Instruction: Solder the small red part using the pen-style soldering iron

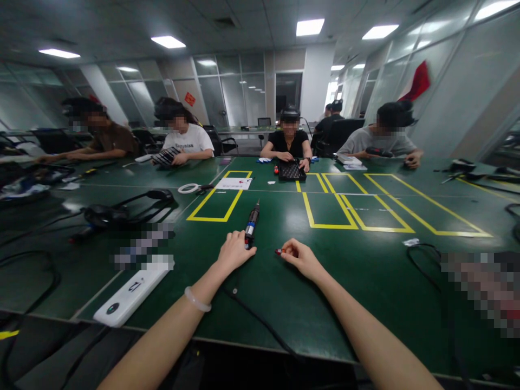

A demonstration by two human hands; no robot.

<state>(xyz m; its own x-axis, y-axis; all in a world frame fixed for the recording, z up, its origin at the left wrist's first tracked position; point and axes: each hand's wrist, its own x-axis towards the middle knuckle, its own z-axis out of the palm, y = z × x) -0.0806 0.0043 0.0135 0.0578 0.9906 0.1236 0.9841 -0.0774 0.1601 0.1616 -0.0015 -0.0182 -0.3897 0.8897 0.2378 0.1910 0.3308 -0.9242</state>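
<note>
Screwdriver [252,219], dark-bodied with a blue band, in front of the wearer, thin tip pointing away. Taken as landmark for all below.

Left hand [235,250] at the screwdriver's rear end, fingers curled close around it, thumb alongside. Pale bracelet [197,299] on that wrist.

Right hand [303,257] to the right of the screwdriver, apart from it; thumb and fingers in a narrow pinch on a red-tipped piece [278,252]. Too small and blurred to be sure what it is; perhaps a cap or a bit.

Nearer the wearer than the screwdriver: a small round metallic part [234,291] lying loose, and a black cable [260,319] running off toward the table edge. To the left and nearer: a white oblong case [132,294]. Left and slightly beyond: black headgear [122,208] with a strap loop. Beyond the tip: a white sheet [233,184] with a white ring [189,188] to its left. Right and beyond: yellow tape outlines [331,226] on the green table [365,303]. Farthest out: a co-worker over a black tray [291,171].

Risks, as judged: the piece sits at the fingertips, so a light pinch could let it drop and roll. The screwdriver is held only at one end, so a knock could swing its tip. A sleeveless forearm brushing the cable or loose part could shift either.
</note>
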